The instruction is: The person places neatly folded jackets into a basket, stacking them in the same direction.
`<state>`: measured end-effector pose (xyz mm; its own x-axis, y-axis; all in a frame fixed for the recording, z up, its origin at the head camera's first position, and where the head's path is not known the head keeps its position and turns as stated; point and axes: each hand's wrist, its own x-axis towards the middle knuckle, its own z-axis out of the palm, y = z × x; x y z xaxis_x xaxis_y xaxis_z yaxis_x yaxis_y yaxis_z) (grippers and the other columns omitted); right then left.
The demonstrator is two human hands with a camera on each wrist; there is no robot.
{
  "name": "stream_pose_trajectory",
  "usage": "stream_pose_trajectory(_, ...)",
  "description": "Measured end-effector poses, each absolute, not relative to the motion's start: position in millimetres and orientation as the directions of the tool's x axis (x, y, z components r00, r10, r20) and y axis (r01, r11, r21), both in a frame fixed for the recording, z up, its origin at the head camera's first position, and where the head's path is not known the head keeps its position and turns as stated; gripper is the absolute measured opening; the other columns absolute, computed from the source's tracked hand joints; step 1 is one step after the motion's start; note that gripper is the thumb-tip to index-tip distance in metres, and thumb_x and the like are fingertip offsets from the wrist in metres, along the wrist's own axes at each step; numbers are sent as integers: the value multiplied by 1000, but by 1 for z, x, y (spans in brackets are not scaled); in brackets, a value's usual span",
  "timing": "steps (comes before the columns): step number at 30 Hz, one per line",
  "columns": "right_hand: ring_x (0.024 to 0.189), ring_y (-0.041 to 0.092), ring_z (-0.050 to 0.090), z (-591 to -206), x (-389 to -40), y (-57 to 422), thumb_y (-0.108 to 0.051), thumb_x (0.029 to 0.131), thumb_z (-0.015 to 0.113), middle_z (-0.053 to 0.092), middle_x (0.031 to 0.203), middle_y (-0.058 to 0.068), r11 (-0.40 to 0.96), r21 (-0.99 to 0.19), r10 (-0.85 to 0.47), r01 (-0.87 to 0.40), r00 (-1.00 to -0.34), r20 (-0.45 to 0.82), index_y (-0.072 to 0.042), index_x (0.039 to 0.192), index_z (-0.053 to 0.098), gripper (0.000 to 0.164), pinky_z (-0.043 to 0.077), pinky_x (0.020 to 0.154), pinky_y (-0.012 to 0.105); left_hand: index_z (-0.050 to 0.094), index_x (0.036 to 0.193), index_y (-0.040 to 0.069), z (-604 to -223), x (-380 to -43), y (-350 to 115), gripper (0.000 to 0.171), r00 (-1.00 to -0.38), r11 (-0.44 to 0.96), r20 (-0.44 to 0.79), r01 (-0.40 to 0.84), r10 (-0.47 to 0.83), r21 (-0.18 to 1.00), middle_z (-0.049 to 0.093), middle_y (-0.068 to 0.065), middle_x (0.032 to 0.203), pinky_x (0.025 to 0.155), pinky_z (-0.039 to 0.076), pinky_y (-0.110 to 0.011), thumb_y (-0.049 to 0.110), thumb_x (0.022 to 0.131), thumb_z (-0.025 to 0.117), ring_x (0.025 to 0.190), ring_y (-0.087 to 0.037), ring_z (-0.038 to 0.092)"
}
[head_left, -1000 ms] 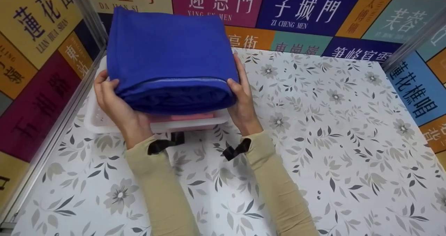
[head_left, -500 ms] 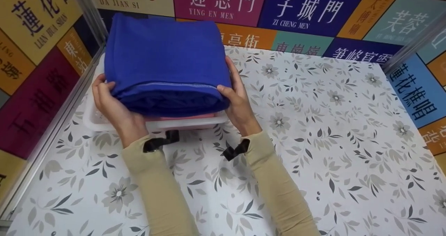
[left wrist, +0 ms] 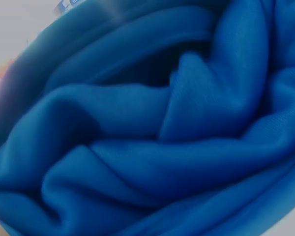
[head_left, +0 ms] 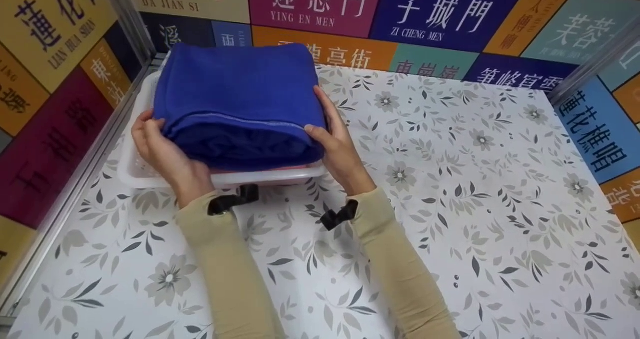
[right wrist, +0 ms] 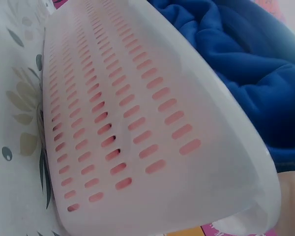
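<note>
A thick folded bundle of blue cloth point(head_left: 240, 84) sits low over a white plastic basket point(head_left: 260, 179), most of whose inside it hides. My left hand point(head_left: 170, 156) grips the bundle's left side, the thumb at its near corner. On the opposite side my right hand point(head_left: 342, 151) holds it, thumb on the top fold and fingers along the flank. Inner folds of the blue cloth point(left wrist: 162, 118) fill the left wrist view. In the right wrist view the slotted basket wall point(right wrist: 221, 182) stands beside the blue cloth point(right wrist: 250, 73), with pink showing through the slots.
A strip of something pink point(head_left: 270, 169) shows between cloth and basket rim. The table point(head_left: 490, 204) has a floral cover. Panels with printed characters point(head_left: 430, 14) stand behind and at both sides, and a metal frame post point(head_left: 135, 19) rises behind the basket's left.
Both hands have lowered the blue bundle toward the basket and slightly left. More of the back wall shows above it, and the basket's left rim is more exposed.
</note>
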<state>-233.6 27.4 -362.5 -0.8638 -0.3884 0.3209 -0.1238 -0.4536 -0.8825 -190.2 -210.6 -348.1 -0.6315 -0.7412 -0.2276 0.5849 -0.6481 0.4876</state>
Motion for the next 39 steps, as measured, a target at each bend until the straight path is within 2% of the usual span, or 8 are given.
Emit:
stream_pose_trajectory(6, 127, 14, 28, -360, -231, 27, 2, 85, 46, 20, 144, 1, -423, -899, -398, -111, -869, 295, -9, 141, 23, 62, 26, 103, 31, 55, 90, 0, -347, -189, -214, 17, -564, -555, -184, 604, -805, 572, 53, -8, 97, 73, 45, -27, -11, 79, 49, 85, -18, 54)
stream_pose_trajectory(13, 127, 14, 26, -349, -221, 29, -1, 83, 49, 21, 143, 5, -339, -929, -404, -148, -869, 286, -5, 140, 25, 62, 24, 103, 29, 56, 89, -2, -350, -187, -219, 20, -566, -506, -142, 560, -812, 656, 52, -9, 93, 73, 42, -23, -17, 78, 48, 84, -16, 51)
stream_pose_trajectory(16, 127, 14, 27, -351, -222, 29, -1, 81, 50, 23, 143, 4, -300, -938, -388, -175, -876, 287, -5, 139, 29, 62, 24, 102, 28, 59, 87, 0, -346, -183, -222, 27, -584, -361, -49, 432, -810, 827, 55, -8, 95, 73, 40, -23, -19, 76, 44, 85, -16, 51)
stream_pose_trajectory(20, 131, 13, 20, -350, -219, 27, -3, 79, 50, 20, 145, 4, -119, -963, -329, -241, -906, 267, -8, 136, 37, 58, 21, 103, 25, 64, 93, 9, -344, -179, -232, 36, -653, -48, 41, 118, -757, 992, 58, -3, 103, 73, 39, -22, -15, 78, 41, 86, -14, 51)
stream_pose_trajectory(25, 133, 11, 10, -337, -207, 27, -3, 79, 45, 14, 148, 1, 155, -936, -286, -316, -921, 264, -7, 132, 44, 53, 16, 103, 21, 66, 102, 20, -347, -181, -238, 39, -720, 223, 36, -167, -693, 960, 55, 5, 113, 76, 35, -20, -5, 83, 43, 91, -9, 48)
stream_pose_trajectory(29, 133, 14, 13, -338, -208, 30, -2, 80, 44, 19, 146, 4, 228, -902, -305, -365, -907, 290, -6, 132, 44, 51, 16, 103, 20, 66, 108, 21, -348, -181, -239, 38, -762, 374, 48, -261, -645, 890, 48, 6, 128, 94, 28, -18, 1, 86, 42, 115, -4, 40)
stream_pose_trajectory(32, 133, 17, 14, -345, -212, 34, -2, 82, 43, 22, 145, 8, 228, -896, -323, -382, -897, 300, -6, 131, 44, 50, 15, 103, 20, 65, 111, 21, -346, -181, -241, 37, -799, 407, 17, -288, -601, 867, 44, 7, 133, 100, 24, -20, 7, 89, 39, 123, -3, 32)
stream_pose_trajectory(39, 134, 21, 10, -362, -218, 40, -13, 88, 41, 18, 146, 13, 217, -868, -394, -447, -853, 341, -6, 135, 38, 48, 9, 106, 26, 64, 112, 22, -342, -178, -245, 35, -821, 369, -82, -340, -565, 865, 50, 4, 128, 98, 29, -26, 21, 91, 36, 119, -6, 37)
